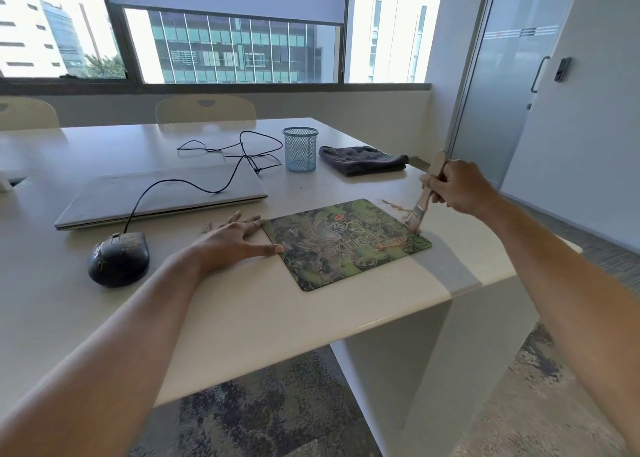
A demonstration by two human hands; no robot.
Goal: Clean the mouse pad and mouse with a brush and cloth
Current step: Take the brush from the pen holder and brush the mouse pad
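Note:
A green patterned mouse pad (332, 249) lies near the table's right front corner, with tan crumbs along its right edge. My right hand (460, 188) grips the wooden handle of a flat brush (420, 207), bristles down on the pad's far right corner. My left hand (239, 240) rests flat on the table, fingers straight, fingertips touching the pad's left edge. A black wired mouse (119, 257), dusty on top, sits to the left. A folded dark grey cloth (362, 160) lies at the back right.
A closed silver laptop (162, 197) lies behind my left hand, with the mouse cable (221, 166) looping over it. A blue mesh pen cup (300, 148) stands beside the cloth. Some crumbs lie on the table (242, 318) beyond the pad. Chairs stand at the far side.

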